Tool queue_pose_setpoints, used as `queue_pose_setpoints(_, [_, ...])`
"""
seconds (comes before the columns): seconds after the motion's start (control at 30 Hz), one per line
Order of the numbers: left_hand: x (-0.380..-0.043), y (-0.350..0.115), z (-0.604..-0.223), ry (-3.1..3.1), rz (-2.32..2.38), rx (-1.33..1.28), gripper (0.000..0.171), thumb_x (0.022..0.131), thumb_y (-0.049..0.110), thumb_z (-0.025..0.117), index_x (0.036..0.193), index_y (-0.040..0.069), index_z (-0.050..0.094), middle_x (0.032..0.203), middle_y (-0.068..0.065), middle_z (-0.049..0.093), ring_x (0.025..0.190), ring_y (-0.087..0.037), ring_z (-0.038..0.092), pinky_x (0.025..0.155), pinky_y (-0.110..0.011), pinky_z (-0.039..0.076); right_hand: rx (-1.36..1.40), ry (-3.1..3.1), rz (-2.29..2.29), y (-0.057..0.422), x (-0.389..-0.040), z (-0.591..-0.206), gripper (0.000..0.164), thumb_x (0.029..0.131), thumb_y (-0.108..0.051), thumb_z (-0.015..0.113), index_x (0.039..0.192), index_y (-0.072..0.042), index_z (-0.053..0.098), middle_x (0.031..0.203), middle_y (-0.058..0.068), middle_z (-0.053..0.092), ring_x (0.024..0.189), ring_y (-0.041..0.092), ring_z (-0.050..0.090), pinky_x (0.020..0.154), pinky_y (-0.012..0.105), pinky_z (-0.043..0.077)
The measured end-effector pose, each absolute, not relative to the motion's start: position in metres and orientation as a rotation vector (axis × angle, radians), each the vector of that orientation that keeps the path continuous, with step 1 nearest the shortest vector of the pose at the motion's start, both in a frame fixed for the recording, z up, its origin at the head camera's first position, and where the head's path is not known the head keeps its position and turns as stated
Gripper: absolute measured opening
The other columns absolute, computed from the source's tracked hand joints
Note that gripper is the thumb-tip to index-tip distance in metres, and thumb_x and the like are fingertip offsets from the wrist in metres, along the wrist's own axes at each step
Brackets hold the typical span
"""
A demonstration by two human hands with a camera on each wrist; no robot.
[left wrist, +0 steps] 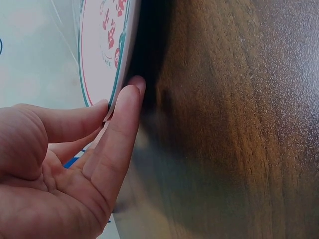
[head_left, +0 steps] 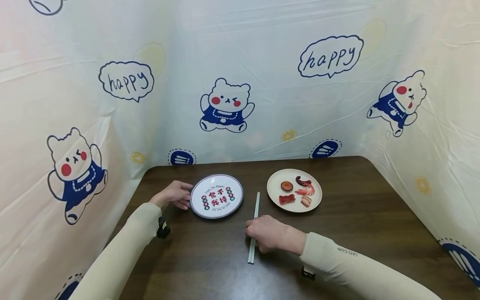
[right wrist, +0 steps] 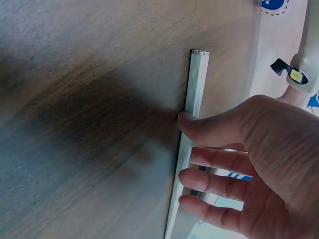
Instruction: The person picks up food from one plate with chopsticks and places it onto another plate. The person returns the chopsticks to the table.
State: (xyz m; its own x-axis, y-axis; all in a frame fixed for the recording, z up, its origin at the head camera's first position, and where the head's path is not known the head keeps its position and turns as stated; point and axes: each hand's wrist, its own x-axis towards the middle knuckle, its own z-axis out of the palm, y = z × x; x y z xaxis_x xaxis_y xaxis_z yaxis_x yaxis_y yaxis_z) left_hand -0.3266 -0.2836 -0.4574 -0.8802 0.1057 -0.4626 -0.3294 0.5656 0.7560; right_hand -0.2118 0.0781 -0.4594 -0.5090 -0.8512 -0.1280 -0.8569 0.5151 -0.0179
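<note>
On the left of the head view, my left hand is at the left rim of a white plate with a dark rim and red lettering. The left wrist view shows the thumb and fingers pinching that rim, one fingertip passing beneath it. My right hand holds a pair of pale chopsticks about midway along. In the right wrist view, its thumb lies across the chopsticks while the other fingers meet them from the opposite side. Part of their length is hidden behind the hand.
A cream plate to the right bears a shrimp, a round brown slice, a red piece and other food pieces. A patterned curtain encloses the dark wooden table at its back and sides.
</note>
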Motion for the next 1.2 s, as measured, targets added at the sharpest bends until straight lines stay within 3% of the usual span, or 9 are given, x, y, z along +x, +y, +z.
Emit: queue_pose_setpoints(1.2, [-0.324, -0.282, -0.456, 2.377, 1.213, -0.163, 0.06, 0.104, -0.001, 0.062, 0.158, -0.008, 0.038, 0.111, -0.025, 0.063, 0.081, -0.029, 0.074, 0.074, -0.038, 0.067, -1.484, 2.667, 0.201, 0.049, -0.201, -0.458, 0.015, 0.081, -0.017, 0.085, 0.083, -0.022, 0.071, 0.084, -0.007, 0.064, 0.074, 0.014, 0.061, 0.062, 0.031, 0.054])
